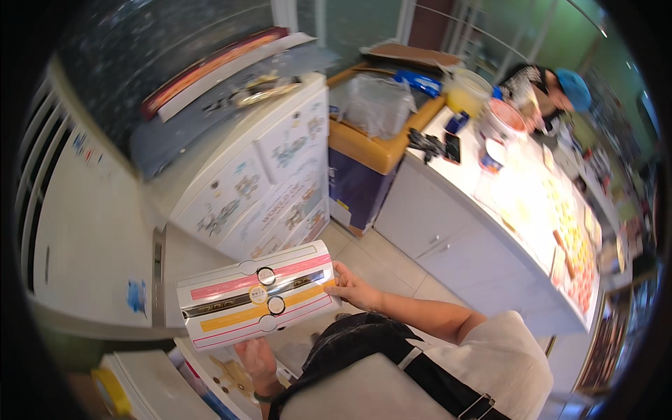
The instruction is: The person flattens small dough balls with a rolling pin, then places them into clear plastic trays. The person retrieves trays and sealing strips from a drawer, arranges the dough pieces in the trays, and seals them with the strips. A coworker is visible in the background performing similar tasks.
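A flat white printed sheet [236, 275] with pink, black and yellow bands and round emblems lies across both hands, its long edges bent slightly. My right hand [356, 289] pinches its right end, the thumb on top and the fingers behind. Under the lower edge is my left hand [257, 358], palm up, with its fingertips hidden behind the sheet. A dark band circles the left wrist. White drawers [262, 202] with cartoon animal pictures stand just beyond the sheet.
A white worktop [451, 184] to the right holds rows of small yellow and pink pieces, tubs [467, 89] and a phone [452, 148]. A co-worker in a blue cap [574, 89] bends over its far side. A brown-rimmed bin [386, 157] stands between drawers and worktop.
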`<action>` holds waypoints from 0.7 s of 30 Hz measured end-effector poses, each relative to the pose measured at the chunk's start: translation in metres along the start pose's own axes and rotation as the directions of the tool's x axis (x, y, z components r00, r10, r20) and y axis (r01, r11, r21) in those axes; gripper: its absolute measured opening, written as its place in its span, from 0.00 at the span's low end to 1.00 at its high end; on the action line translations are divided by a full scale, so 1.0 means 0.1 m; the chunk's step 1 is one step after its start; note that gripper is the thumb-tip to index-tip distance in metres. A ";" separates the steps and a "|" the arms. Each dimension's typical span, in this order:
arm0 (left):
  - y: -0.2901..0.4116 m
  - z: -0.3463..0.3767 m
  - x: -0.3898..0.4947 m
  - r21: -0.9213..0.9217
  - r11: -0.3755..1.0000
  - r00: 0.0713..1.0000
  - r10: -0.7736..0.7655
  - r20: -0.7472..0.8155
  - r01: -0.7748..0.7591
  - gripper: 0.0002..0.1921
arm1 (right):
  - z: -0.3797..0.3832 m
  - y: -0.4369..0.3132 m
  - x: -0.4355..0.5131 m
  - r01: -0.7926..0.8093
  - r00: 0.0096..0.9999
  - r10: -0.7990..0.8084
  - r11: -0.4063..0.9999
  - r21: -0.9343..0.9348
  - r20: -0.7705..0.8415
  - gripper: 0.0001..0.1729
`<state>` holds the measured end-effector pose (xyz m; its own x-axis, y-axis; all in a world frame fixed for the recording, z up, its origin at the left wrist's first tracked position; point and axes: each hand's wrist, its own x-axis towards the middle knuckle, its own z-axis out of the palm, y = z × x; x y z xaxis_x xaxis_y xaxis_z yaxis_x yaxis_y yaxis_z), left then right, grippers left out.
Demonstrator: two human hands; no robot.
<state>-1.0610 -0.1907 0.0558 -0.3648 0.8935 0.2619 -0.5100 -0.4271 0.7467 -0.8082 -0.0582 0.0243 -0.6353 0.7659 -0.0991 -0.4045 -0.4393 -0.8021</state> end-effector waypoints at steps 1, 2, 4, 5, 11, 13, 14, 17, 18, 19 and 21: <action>-0.05 -0.02 0.06 0.054 0.997 0.992 -0.057 -0.116 0.064 0.27 | -0.03 0.03 -0.09 0.011 0.997 -0.012 1.000 -0.016 -0.073 0.30; -0.15 -0.06 0.23 0.649 0.689 0.947 0.245 0.208 -0.321 0.22 | -0.07 0.06 -0.20 0.026 0.992 -0.029 0.999 -0.021 -0.121 0.30; -0.31 -0.10 0.43 0.782 0.046 0.750 0.324 0.577 -0.622 0.14 | -0.08 0.19 -0.40 0.143 0.966 -0.138 0.990 0.011 -0.220 0.28; -0.35 -0.13 0.56 0.720 -0.062 0.693 0.227 0.685 -0.691 0.14 | -0.07 0.26 -0.50 0.157 0.945 -0.158 0.987 -0.027 -0.287 0.27; -0.96 0.48 0.87 0.452 0.878 0.941 -0.273 0.202 0.157 0.20 | -0.32 0.25 -1.20 0.196 0.847 -0.083 0.967 0.164 -0.525 0.33; -1.06 0.86 1.07 0.374 0.882 0.867 -0.404 0.291 0.286 0.20 | -0.42 0.16 -1.36 0.274 0.830 -0.142 0.946 0.173 -0.540 0.37; -1.13 1.09 1.17 0.375 0.878 0.855 -0.419 0.306 0.296 0.22 | -0.50 0.10 -1.43 0.344 0.805 -0.204 0.925 0.160 -0.557 0.39; -1.72 2.02 1.43 0.289 0.899 0.776 -0.431 0.460 0.328 0.27 | -0.95 -0.22 -1.60 0.397 0.745 -0.214 0.903 0.162 -0.632 0.40; -1.88 2.29 1.50 0.267 0.890 0.716 -0.456 0.529 0.369 0.28 | -1.17 -0.37 -1.68 0.297 0.765 -0.181 0.951 0.088 -0.618 0.39; -2.00 2.53 1.58 0.256 0.883 0.673 -0.467 0.574 0.394 0.29 | -1.31 -0.49 -1.76 0.319 0.742 -0.229 0.947 0.032 -0.630 0.37; -2.40 2.99 1.65 0.265 0.850 0.672 -0.523 0.524 0.455 0.29 | -1.62 -0.77 -1.86 0.331 0.630 -0.250 0.943 -0.037 -0.736 0.33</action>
<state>-0.7659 0.1002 0.1028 0.4298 0.8966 0.1064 -0.3934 0.0799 0.9159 -0.5530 -0.0907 0.0089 0.1851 0.9372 -0.2956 -0.5676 -0.1436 -0.8107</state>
